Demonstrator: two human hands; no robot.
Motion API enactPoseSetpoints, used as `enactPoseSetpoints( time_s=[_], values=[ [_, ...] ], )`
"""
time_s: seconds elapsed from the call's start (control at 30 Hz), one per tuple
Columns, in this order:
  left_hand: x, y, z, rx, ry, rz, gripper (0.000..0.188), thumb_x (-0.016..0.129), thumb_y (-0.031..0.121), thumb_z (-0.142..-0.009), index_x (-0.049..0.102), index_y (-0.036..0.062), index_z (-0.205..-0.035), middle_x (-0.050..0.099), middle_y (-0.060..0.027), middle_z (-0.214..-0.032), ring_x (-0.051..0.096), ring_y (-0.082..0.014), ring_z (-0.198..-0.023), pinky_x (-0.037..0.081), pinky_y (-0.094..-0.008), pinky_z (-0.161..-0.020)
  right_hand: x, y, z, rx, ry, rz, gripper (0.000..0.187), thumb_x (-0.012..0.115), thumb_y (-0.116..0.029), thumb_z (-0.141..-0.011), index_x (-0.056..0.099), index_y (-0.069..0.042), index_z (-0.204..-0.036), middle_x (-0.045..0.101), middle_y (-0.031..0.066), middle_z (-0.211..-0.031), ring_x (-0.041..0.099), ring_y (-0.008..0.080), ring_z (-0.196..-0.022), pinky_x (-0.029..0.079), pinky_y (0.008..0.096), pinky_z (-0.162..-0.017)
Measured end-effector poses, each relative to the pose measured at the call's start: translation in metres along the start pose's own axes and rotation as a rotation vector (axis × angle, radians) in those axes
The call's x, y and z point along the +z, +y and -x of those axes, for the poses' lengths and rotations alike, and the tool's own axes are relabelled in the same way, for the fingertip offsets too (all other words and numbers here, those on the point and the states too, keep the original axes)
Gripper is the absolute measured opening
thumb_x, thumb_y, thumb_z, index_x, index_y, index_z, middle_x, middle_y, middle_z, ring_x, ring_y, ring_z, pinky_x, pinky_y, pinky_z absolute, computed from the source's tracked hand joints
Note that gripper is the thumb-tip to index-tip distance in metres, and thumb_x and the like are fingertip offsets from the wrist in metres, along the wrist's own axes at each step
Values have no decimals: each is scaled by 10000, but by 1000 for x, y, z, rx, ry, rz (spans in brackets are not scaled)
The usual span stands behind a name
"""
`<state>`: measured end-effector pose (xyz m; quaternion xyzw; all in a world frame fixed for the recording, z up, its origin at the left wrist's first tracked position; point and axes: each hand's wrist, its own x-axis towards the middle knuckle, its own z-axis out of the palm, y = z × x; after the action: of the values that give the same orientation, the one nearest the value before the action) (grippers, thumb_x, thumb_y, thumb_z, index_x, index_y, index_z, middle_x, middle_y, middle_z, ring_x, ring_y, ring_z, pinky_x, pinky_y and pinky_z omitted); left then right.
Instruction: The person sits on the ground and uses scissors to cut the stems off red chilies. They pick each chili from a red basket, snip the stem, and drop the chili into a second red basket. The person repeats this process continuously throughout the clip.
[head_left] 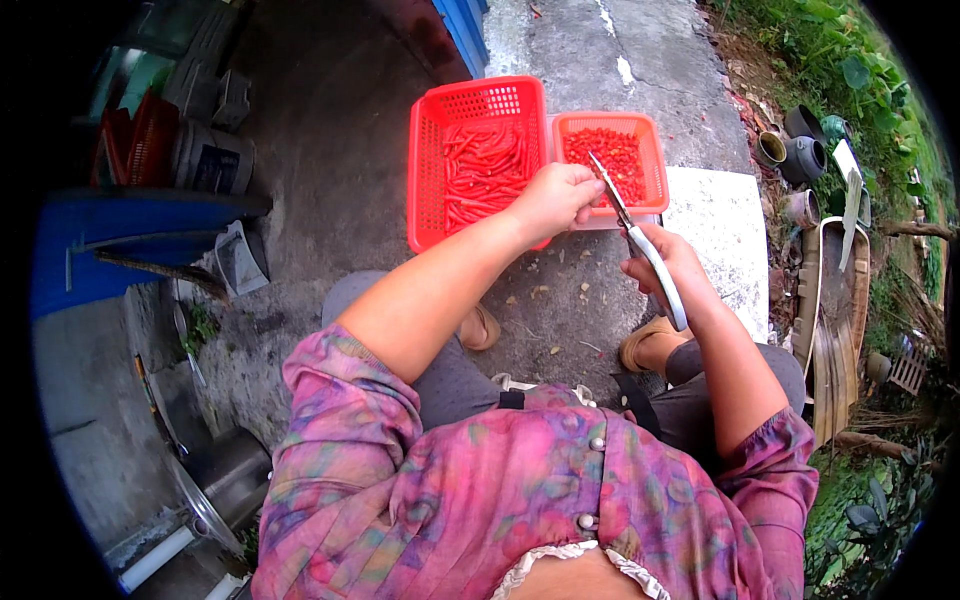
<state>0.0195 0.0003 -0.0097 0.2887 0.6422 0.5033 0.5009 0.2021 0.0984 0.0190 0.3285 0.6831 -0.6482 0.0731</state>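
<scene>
My right hand (672, 264) is wrapped round the pale handles of a pair of scissors (657, 272). Their metal blades point up and to the left over the smaller orange-red basket (660, 165), which holds chopped red chili pieces (612, 146). Beside the blades, at that basket's near left corner, my left hand (562, 196) is closed in a pinch. Whatever lies between its fingertips is too small or hidden to make out. Whole red chilies (484, 170) lie in the larger red basket (428, 150) on the left, partly behind my left wrist.
A white board (715, 235) lies right of the baskets. My sandalled feet rest on the concrete (540, 310) below. Pots (803, 158) and a long wooden trough (835, 320) stand by the plants at right. At left are a blue-sided counter (140, 250), a white bucket (215, 160) and a dustpan (240, 258).
</scene>
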Motion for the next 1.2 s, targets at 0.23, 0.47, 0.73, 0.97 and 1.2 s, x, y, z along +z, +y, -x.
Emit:
enactPoseSetpoints(
  time_s=[0.23,0.47,0.73,0.97,1.2],
  values=[
    [0,2,2,19,-49,51,271,512,216,-919,572,44,-719,512,7,-549,482,-78,-461,388,-226,-426,0,-6,4,-6,-13,31,319,634,-27,-775,551,-36,-1083,520,-8,-722,467,71,-520,408,220,-465],
    [-28,5,-11,32,78,-43,283,546,285,-920,577,61,-750,521,21,-573,466,-55,-476,397,-199,-449,-7,2,-4,35,105,-163,250,625,-28,-786,540,-1,-1019,519,9,-641,484,98,-441,393,236,-381],
    [-130,-50,-23,-56,250,-882,203,650,138,-777,660,55,-963,672,-106,-873,644,-200,-767,507,-326,-709,-9,-2,1,43,67,-75,310,632,-61,-782,534,8,-1067,523,20,-692,508,106,-485,408,247,-437],
    [-120,-28,6,-292,565,-1265,444,743,207,-693,615,117,-1108,620,-185,-1064,590,-316,-1007,473,-397,-858,-11,-8,3,41,89,-28,354,668,-79,-756,563,-42,-1092,511,2,-639,497,87,-500,400,247,-439],
    [-220,-113,34,-391,607,8,394,720,135,-743,581,-25,-1074,640,-174,-1016,635,-287,-912,504,-439,-805,-9,-8,2,4,59,36,360,678,-104,-756,572,-41,-1094,549,20,-658,524,102,-526,424,257,-469]
  ],
)
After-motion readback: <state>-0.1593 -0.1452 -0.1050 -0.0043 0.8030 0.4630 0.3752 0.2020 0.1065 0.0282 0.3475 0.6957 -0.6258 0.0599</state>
